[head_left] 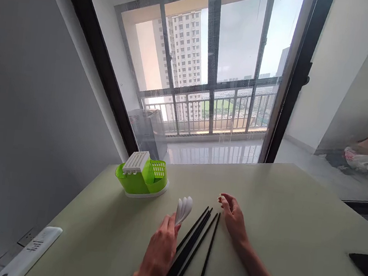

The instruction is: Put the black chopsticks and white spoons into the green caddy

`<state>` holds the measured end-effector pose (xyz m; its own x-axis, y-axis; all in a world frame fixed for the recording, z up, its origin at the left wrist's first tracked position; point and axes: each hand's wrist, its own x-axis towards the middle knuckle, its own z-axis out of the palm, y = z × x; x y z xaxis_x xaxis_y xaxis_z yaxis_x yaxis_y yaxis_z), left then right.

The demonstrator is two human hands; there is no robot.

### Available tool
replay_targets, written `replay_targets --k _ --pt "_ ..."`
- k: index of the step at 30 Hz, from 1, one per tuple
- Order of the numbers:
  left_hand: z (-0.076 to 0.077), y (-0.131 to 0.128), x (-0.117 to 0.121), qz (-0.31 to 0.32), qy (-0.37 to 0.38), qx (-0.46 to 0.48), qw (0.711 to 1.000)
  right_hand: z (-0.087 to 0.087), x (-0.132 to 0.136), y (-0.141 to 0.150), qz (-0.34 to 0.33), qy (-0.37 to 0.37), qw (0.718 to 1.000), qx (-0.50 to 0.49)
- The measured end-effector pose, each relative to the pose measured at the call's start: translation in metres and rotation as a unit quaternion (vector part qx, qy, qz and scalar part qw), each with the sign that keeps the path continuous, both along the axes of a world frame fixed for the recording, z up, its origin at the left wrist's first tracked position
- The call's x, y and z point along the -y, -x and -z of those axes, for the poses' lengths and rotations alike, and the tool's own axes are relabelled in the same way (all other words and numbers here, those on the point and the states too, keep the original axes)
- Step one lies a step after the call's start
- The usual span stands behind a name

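My left hand [159,251] rests on the pale table and its fingers are closed round a small stack of white spoons [184,209], whose bowls stick out past the fingertips. Several black chopsticks [195,248] lie on the table between my hands, pointing away from me. My right hand [233,216] lies just right of the chopsticks with its fingers loosely curled and apart, holding nothing. A green cutlery holder [142,178] with a white slotted insert stands on a white base beyond my left hand.
The pale table [294,221] reaches to a large glass door with a balcony behind it. A white power strip [29,251] lies at the table's left edge. A dark flat object [367,266] sits at the right edge. Boxes and bags lie on the floor at far right.
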<state>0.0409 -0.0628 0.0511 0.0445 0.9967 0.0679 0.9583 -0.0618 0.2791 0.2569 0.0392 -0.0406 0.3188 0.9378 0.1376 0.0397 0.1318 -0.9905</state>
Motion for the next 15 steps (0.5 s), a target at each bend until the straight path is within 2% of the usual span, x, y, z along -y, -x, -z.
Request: replay_targets --k 3,6,11,15 --pt "-0.003 -0.058 -0.003 0.093 0.048 0.024 0.994 -0.004 0.004 -0.015 -0.097 -0.009 0.995 -0.034" --pt "0.004 -0.099 -0.005 0.140 0.047 0.012 0.989 -0.008 0.014 -0.037 -0.179 0.003 0.983 -0.047" --pt "0.026 -0.133 -0.009 0.168 0.039 0.013 0.985 -0.017 0.029 -0.068 -0.176 0.000 0.984 -0.006" --pt "0.037 -0.145 -0.012 0.173 0.062 -0.008 0.983 -0.020 0.030 -0.069 -0.144 -0.008 0.986 0.084"
